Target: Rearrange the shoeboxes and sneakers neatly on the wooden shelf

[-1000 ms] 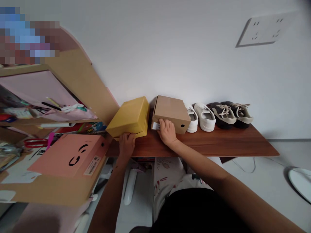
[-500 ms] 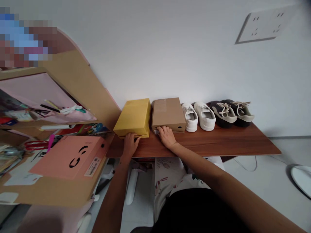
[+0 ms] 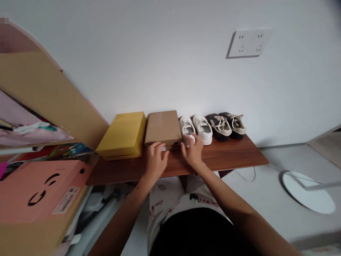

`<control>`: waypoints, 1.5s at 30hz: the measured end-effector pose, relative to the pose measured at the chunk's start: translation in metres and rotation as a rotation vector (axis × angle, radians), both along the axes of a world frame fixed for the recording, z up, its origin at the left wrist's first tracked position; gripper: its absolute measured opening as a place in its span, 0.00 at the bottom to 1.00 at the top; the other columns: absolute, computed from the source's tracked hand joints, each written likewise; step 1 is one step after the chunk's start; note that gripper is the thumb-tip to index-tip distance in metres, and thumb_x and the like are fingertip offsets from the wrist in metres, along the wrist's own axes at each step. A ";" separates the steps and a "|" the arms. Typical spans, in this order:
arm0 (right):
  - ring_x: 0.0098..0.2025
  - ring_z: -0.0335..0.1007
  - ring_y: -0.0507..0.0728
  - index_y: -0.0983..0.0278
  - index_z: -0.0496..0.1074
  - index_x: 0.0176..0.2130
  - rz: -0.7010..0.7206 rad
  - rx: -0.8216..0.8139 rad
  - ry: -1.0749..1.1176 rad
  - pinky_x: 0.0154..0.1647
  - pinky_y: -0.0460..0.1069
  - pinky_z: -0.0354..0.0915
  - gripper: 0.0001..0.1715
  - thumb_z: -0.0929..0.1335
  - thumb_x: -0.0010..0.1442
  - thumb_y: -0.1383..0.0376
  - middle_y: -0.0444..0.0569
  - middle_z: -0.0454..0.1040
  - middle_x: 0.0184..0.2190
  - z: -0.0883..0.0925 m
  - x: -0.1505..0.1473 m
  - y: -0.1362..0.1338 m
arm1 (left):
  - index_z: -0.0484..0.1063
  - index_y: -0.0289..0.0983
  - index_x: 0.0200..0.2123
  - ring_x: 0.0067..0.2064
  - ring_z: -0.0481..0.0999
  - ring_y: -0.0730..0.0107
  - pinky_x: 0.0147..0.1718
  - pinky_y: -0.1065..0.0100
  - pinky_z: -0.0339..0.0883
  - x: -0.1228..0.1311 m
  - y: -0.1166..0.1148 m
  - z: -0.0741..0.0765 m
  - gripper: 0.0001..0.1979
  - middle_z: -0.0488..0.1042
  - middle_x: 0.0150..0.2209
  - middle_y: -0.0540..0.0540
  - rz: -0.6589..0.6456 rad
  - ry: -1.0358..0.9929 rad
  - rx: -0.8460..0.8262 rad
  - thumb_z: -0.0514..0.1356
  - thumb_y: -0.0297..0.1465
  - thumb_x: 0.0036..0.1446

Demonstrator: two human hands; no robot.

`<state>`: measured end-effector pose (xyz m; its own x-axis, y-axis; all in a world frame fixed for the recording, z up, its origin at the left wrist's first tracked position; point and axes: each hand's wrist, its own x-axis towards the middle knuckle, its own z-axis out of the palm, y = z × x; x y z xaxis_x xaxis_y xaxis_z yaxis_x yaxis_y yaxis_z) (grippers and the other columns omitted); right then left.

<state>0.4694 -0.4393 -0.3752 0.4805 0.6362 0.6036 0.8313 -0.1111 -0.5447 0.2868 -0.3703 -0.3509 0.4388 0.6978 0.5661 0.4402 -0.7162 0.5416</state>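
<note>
A brown cardboard shoebox (image 3: 163,126) sits on a dark wooden bench (image 3: 226,156), its lid on. My left hand (image 3: 156,160) is at the box's front left edge, fingers apart. Near the front right corner is my right hand (image 3: 192,152), fingers spread, partly covering one of the white sneakers (image 3: 204,132). Whether either hand touches the box I cannot tell. To the left stands a yellow shoebox (image 3: 124,133), closed. Right of the white pair is a pair of black and beige lace-up shoes (image 3: 220,127).
A pink shoebox (image 3: 42,188) lies on a light wooden desk (image 3: 29,236) at the left, below a shelf with clutter. Behind the bench is a white wall with a socket panel (image 3: 249,43). A round white base (image 3: 307,192) stands on the floor at right.
My left hand has gone from the yellow box to the brown box's left front. My right hand has shifted to that box's right corner. The view has turned right.
</note>
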 end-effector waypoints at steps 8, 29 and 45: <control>0.60 0.60 0.68 0.68 0.65 0.55 -0.133 -0.131 0.276 0.60 0.63 0.59 0.29 0.68 0.56 0.61 0.66 0.62 0.58 -0.005 0.110 -0.005 | 0.68 0.32 0.53 0.62 0.64 0.42 0.58 0.45 0.61 0.181 -0.025 0.003 0.17 0.67 0.56 0.26 -0.059 0.247 -0.154 0.58 0.25 0.60; 0.51 0.73 0.57 0.61 0.59 0.56 -0.178 0.392 1.378 0.38 0.51 0.75 0.32 0.68 0.58 0.50 0.57 0.67 0.58 -0.023 0.105 -0.007 | 0.65 0.32 0.53 0.58 0.70 0.53 0.57 0.56 0.63 0.209 0.011 -0.020 0.19 0.69 0.53 0.32 0.238 -0.302 -0.683 0.54 0.25 0.57; 0.60 0.59 0.71 0.67 0.69 0.50 -0.349 -0.114 0.209 0.59 0.66 0.59 0.27 0.69 0.55 0.55 0.68 0.59 0.60 -0.018 0.268 -0.078 | 0.66 0.31 0.58 0.62 0.66 0.48 0.55 0.54 0.66 0.329 -0.088 0.004 0.22 0.68 0.58 0.29 -0.227 0.453 -0.068 0.61 0.31 0.61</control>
